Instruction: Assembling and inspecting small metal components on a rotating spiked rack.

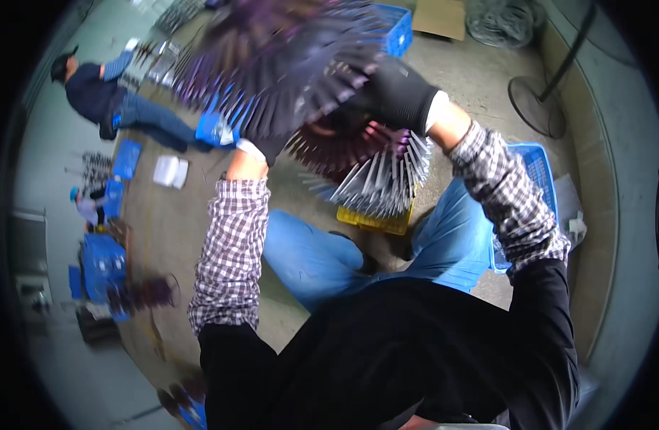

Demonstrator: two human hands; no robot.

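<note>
Raised in front of me is a large round bundle of thin metal blades (272, 79), dark with a purple sheen and fanned out in rings. At its right edge my right hand (401, 93), in a black glove, is closed on it, its fingertips hidden. My left hand (276, 147), also black-gloved, grips the lower edge, and the blades cover most of its fingers. Below the bundle, between my knees, a second fanned stack of blades (387, 179), silver and reddish, rests over a yellow crate (376, 221).
A blue crate (541, 168) stands by my right leg, another blue crate (397, 32) ahead. Farther right are a round black stand base (537, 107) and a coil of wire (505, 21) near cardboard (439, 18). A person (100, 97) stands at left near a white box (170, 172).
</note>
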